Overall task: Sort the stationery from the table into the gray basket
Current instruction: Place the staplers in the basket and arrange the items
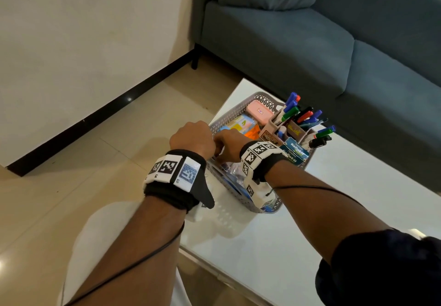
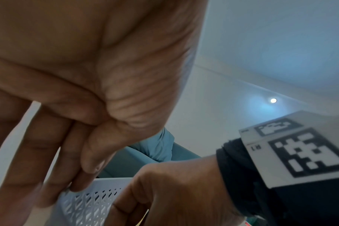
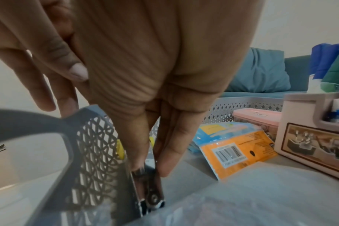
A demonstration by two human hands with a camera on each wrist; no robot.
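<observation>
The gray basket (image 1: pixel 238 109) stands on the glass table (image 1: pixel 334 210). My right hand (image 3: pixel 149 168) reaches down inside it along the left wall (image 3: pixel 95 152) and pinches a shiny metal clip (image 3: pixel 149 188) between thumb and fingers. My left hand (image 1: pixel 191 138) is at the same wall, with its straight fingers (image 2: pixel 48 160) touching the basket's rim (image 2: pixel 106 183) from outside. In the head view both hands (image 1: pixel 229 145) sit side by side over the rim and hide the clip.
Inside the basket lie a pink case (image 1: pixel 259 112), an orange-and-blue packet (image 3: pixel 236 149), a beige organizer (image 3: pixel 310 137) full of markers (image 1: pixel 300 114), a blue box (image 1: pixel 296 155) and a clear plastic bag (image 3: pixel 242 198). A teal sofa (image 1: pixel 310 43) stands behind the table.
</observation>
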